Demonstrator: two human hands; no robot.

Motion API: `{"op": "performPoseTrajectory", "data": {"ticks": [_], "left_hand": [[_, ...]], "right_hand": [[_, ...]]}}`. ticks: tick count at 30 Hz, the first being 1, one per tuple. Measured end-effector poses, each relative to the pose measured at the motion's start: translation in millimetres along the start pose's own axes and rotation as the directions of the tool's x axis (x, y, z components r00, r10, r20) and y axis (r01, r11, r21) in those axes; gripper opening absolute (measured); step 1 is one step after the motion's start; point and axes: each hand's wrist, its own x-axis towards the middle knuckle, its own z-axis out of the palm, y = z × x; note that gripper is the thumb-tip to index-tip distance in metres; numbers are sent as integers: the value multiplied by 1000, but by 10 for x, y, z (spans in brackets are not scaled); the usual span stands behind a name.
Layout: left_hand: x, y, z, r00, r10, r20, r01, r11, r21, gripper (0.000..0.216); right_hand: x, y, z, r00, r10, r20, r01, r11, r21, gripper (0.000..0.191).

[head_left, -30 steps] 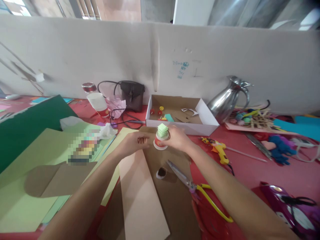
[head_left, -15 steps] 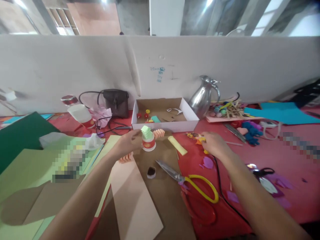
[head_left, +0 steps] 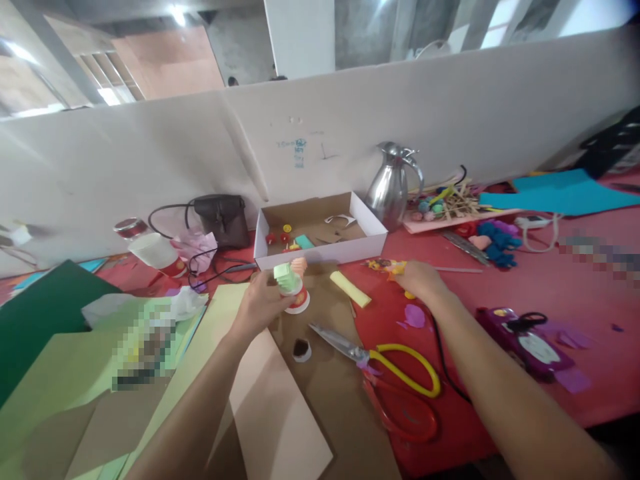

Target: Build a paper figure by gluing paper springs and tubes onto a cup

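My left hand [head_left: 259, 304] is closed around a small red and white cup [head_left: 298, 304] that stands on brown card. A green accordion-folded paper [head_left: 282, 275] and a pink one [head_left: 299, 265] stick out of the cup's top. My right hand [head_left: 421, 279] lies further right on the red table, fingers curled over a yellow glue gun [head_left: 387, 267]. The gun's nozzle end shows left of the hand, and its black cord [head_left: 440, 347] runs back along my forearm.
Yellow-handled scissors [head_left: 400, 367] and red ones [head_left: 405, 417] lie in front of the cup, with a small dark cap [head_left: 301, 349] and a yellow paper strip [head_left: 351, 289]. Behind stand a white box [head_left: 350, 250], a metal jug [head_left: 393, 193] and a dark bag [head_left: 220, 217]. Paper sheets [head_left: 75, 360] cover the left.
My right hand let go of the cup and moved right onto the glue gun. My left hand stayed at the cup and closed on it. The view swung to the right.
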Motion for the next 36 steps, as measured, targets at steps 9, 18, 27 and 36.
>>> {"op": "performPoseTrajectory", "data": {"ticks": [9,18,27,36], "left_hand": [[-108,71,-53,999,48,-10,-46,988,149,57],[243,63,-246,870,268,414,-395,881,259,76],[122,174,-18,971,182,153,-232,871,433,53],[219,-3,-132,990,71,121,-108,937,332,76]], "right_hand": [[-18,26,-12,993,95,68,-107,975,197,26],[-211,-9,-206,984,178,-1,-144,801,581,36],[-551,-269,-305,963,-262,70,-45,100,994,30],[-703,-627,-224,931,-349,104,-50,160,986,20]]}}
